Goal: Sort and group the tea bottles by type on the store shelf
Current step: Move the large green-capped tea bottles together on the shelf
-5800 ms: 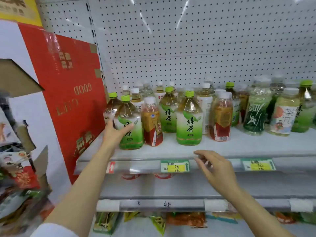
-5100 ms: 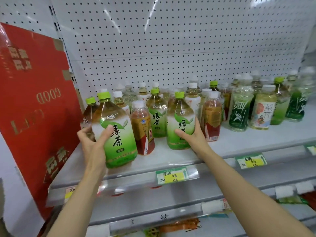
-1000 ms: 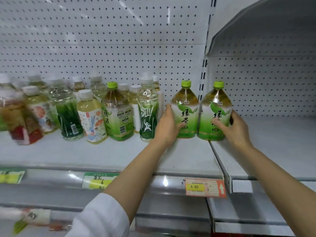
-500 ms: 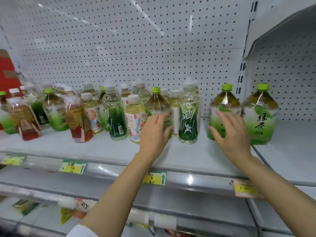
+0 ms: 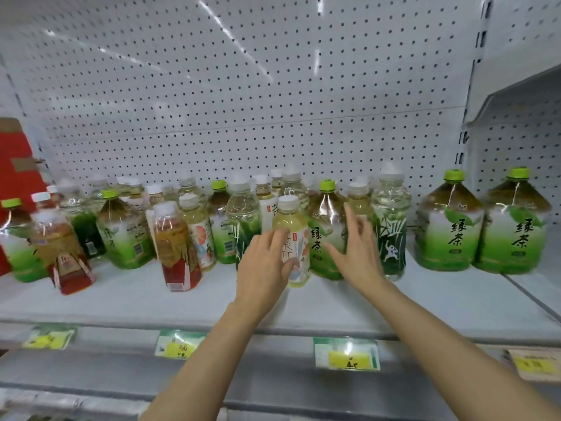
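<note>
A white store shelf (image 5: 349, 302) backed by pegboard (image 5: 243, 101) is seen from above and in front, with a crowd of tea bottles standing along its rear half. At the far right, two large green tea bottles (image 5: 482, 223) with green caps are stood side by side, touching, set apart from the mixed group by a gap. The left hand (image 5: 264, 262) is placed against a small pale yellow bottle (image 5: 293, 241) with a white cap at the front of the group; its fingers are spread and only loosely bent, the thumb is laid on the label, and no firm grip can be made out. The right hand (image 5: 356, 253) is held in front of a green-capped green tea bottle (image 5: 326, 232) just right of the yellow one, with its fingers straight and fanned open, nothing being held; whether the bottle is touched cannot be told. A tall clear bottle with a bamboo print (image 5: 391, 226) is stood just right of that hand. Further left, two red-labelled amber tea bottles (image 5: 177, 247) are seen leaning at the front, among more green-capped and white-capped bottles that are blurred. A red carton (image 5: 15, 165) is visible at the left edge. Price tags (image 5: 346, 354) are fixed along the shelf's front rail, their writing being too blurred to read.
</note>
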